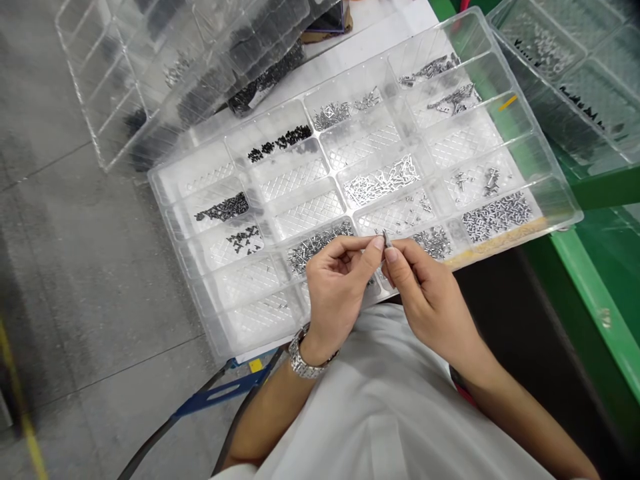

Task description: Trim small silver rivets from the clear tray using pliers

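Observation:
My left hand (341, 283) and my right hand (429, 290) meet over the near side of a clear compartment box (195, 253). Thumb and forefinger of each hand are pinched together around a small grey metal part (386, 237), mostly covered by the fingertips, so its exact kind cannot be made out. Just beyond the fingers, a compartment holds a few scattered small silver pieces (415, 212). Beside my left hand are many dark-grey screw-like pieces (320, 243); beside my right hand lie similar silver pieces (434, 241).
Other compartments hold black screws (280, 143), shiny silver clips (383, 181) and short silver fasteners (497, 217). A second clear box (125, 60) sticks out at upper left, above the grey floor (75, 300). Green metal framing (590, 307) and another clear bin (575, 73) stand to the right.

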Demonstrator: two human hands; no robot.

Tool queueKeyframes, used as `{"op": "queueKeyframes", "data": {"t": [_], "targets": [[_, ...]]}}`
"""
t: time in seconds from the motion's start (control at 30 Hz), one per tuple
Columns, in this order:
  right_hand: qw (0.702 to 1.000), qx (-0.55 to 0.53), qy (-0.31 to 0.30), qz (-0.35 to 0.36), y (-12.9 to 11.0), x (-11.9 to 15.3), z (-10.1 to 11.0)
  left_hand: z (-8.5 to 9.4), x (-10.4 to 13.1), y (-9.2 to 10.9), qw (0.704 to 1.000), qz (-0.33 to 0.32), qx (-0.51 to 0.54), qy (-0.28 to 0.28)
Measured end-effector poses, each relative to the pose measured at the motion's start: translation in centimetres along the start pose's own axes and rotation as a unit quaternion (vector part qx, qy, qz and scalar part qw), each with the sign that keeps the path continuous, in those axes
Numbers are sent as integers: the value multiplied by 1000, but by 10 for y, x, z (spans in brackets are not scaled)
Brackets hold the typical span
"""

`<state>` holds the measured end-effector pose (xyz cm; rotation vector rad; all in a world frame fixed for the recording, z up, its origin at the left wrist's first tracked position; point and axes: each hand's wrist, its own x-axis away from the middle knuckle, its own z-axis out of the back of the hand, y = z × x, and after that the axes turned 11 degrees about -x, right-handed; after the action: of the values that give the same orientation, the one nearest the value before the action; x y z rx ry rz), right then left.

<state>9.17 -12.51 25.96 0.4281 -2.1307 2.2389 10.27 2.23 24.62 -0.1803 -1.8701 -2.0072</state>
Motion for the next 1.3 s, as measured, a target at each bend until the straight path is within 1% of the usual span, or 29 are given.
{"op": "queueKeyframes", "data": {"t": [0.17, 0.43, 0.57, 0.87, 1.3], "targets": [[1000, 18, 5, -5, -1, 1, 1, -1, 1, 2, 1000, 1, -6, -2], [999, 35, 18, -12, -5, -5, 0, -4, -2, 5, 1000, 5, -22, 2], [999, 41, 18, -22, -5, -5, 0, -4, -3, 6, 999, 15, -31, -2], [998, 52, 10, -31, -6, -6, 1, -5, -4, 6, 999, 16, -38, -1], [999, 32, 5, -39, -9, -10, 0, -7, -8, 8, 999, 24, -39, 13]]}}
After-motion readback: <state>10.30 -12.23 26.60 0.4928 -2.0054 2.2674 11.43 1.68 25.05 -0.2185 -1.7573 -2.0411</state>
